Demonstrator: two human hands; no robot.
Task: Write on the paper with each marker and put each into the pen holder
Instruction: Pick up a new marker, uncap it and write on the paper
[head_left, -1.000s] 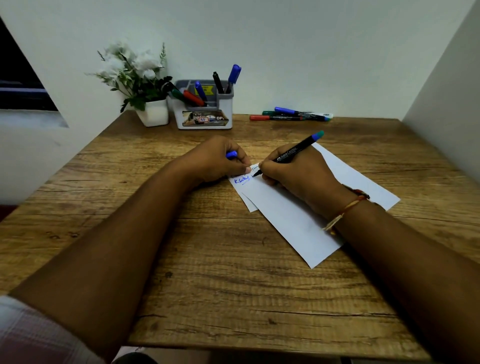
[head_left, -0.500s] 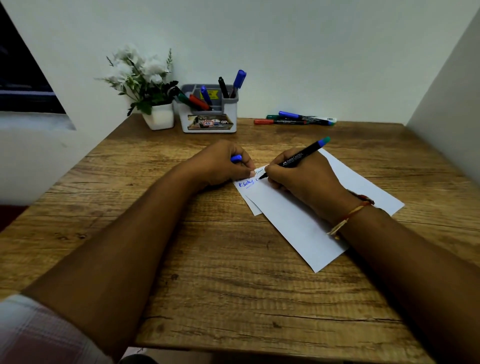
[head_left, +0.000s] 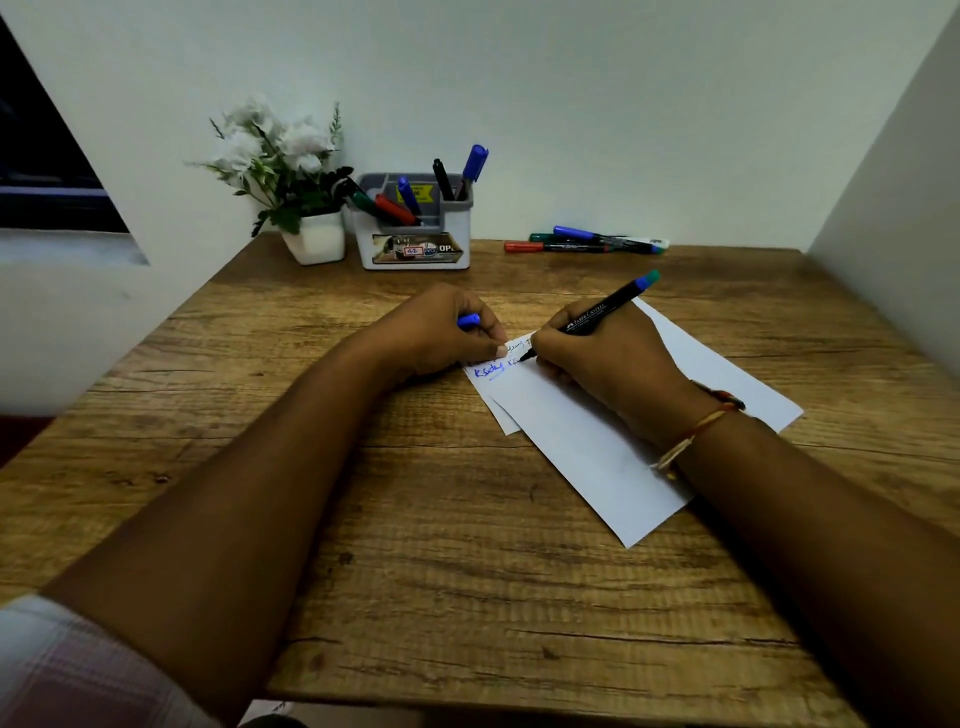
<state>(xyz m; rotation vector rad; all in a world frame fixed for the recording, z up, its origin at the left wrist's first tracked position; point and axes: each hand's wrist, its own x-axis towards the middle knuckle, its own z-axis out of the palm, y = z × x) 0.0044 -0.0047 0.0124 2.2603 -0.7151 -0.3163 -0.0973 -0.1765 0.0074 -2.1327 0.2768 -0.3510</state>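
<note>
My right hand grips a black marker with a blue end, its tip down on the white paper beside blue handwriting. My left hand rests on the paper's top-left corner and holds a blue marker cap in its curled fingers. The grey pen holder stands at the back of the table with several markers in it. More markers lie in a loose row at the back right.
A white pot of white flowers stands just left of the pen holder. Walls close the table at the back and on the right. A second sheet peeks out under the paper's left edge.
The marker tip has moved slightly right along the line of writing. The view has shifted a little; both hands stay in place on the paper.
</note>
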